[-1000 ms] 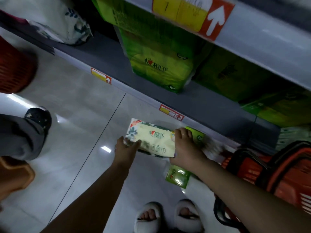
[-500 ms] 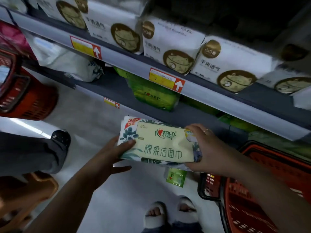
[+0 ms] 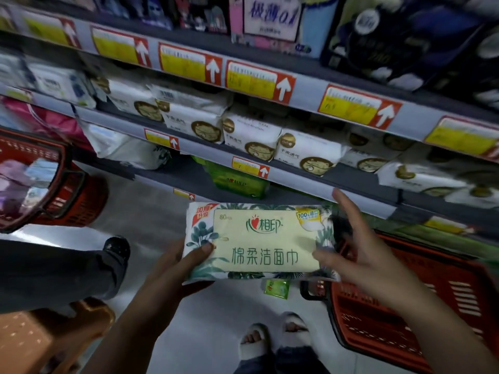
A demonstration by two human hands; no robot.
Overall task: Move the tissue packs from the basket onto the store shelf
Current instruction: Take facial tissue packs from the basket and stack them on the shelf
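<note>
A pale yellow tissue pack (image 3: 266, 240) with green leaf print and green lettering is held flat in front of the shelves. My left hand (image 3: 186, 261) grips its left end, thumb on top and fingers under. My right hand (image 3: 356, 247) is at its right end with fingers spread, the thumb resting on the pack's face. The red basket (image 3: 421, 300) stands on the floor under my right forearm. The store shelf (image 3: 310, 171) with white packs runs just above the held pack. A small green pack (image 3: 276, 288) lies on the floor below it.
A second red basket (image 3: 56, 190) with goods is at the left. Someone's dark trouser leg and shoe (image 3: 113, 248) reach in from the left, over an orange stool (image 3: 48, 336). My slippered feet (image 3: 275, 344) are at the bottom. A green bundle (image 3: 237, 182) sits on the low shelf.
The pack has been lifted from near the floor to the level of the white-pack shelf. My right hand's fingers have opened out. The view has tilted upward, showing higher shelves.
</note>
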